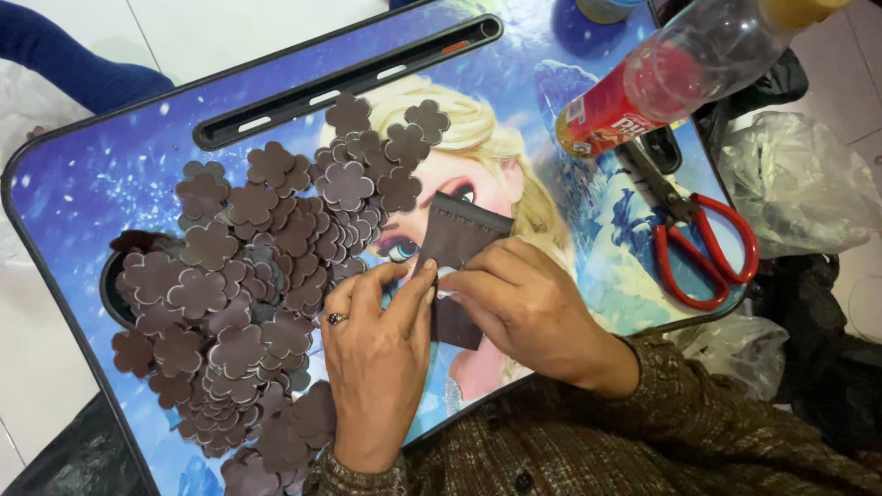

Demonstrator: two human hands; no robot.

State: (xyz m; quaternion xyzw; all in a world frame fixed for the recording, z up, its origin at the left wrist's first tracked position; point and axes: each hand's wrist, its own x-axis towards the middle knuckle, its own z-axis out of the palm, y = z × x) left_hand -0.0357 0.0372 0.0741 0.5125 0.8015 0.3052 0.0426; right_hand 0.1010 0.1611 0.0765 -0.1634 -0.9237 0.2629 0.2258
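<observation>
Both of my hands meet over a dark brown rectangular piece (pixel 457 234) of leather-like material with stitch marks along its upper edge. My left hand (pixel 377 358), with a ring on one finger, pinches its left side. My right hand (pixel 524 308) grips its lower right part, and something small and pale shows between the fingers. The piece lies just above a blue lap table (pixel 110 174) printed with a cartoon figure. A big heap of brown flower-shaped cutouts (pixel 248 276) covers the table's left half, touching my left wrist.
Red-handled scissors (pixel 703 243) lie at the table's right. A clear plastic bottle with a red label (pixel 661 83) lies on its side at the upper right. Clear plastic bags (pixel 799 184) sit off the right edge. A round cup recess (pixel 119 285) is at the left.
</observation>
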